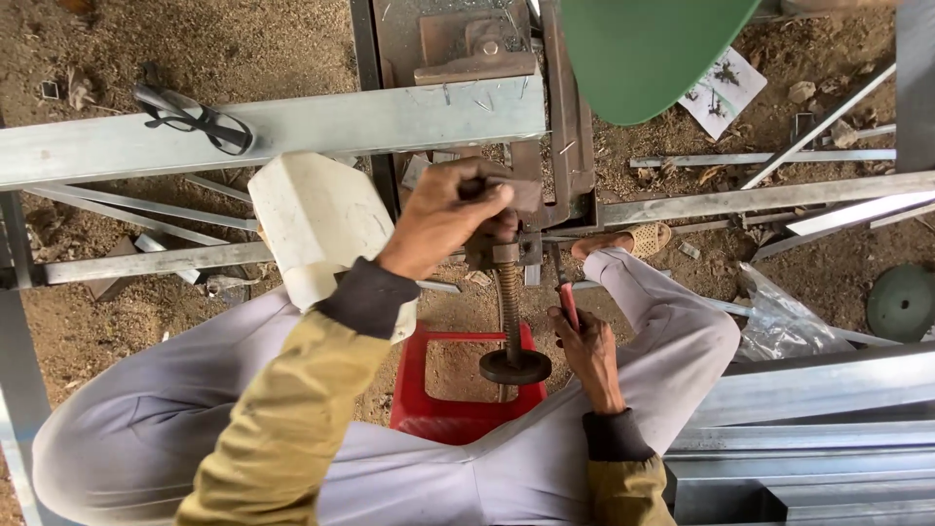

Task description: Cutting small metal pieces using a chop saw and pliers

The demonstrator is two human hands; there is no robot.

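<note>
At the upper left of the frame a pair of dark safety glasses (195,119) lies on a long galvanised steel channel (321,125) that crosses the frame to just past centre. Below it, thinner metal bars (156,261) rest on the dirt floor (78,321). A white plastic jug (317,224) stands just beside the person's left forearm, partly hidden by the dark cuff.

The left hand (443,214) is clenched over the top of a rusty screw clamp (506,292) at the centre of the frame, covering its head. The clamp's threaded rod runs down from under the hand to a round disc (514,367) at its lower end. Above the hand, a rusty machine frame (467,44) rises to the top edge. A red plastic stool (458,404) shows between the person's knees, behind the rod and disc.

The right hand (587,353), just right of the disc, is closed around a red-handled tool (567,302) that points upward. A sandalled foot (633,240) sits right of the clamp. A green curved shape (648,49) blocks the upper middle. At right lie more steel channels (808,390), a clear plastic bag (779,317) and a grey-green disc (901,302).
</note>
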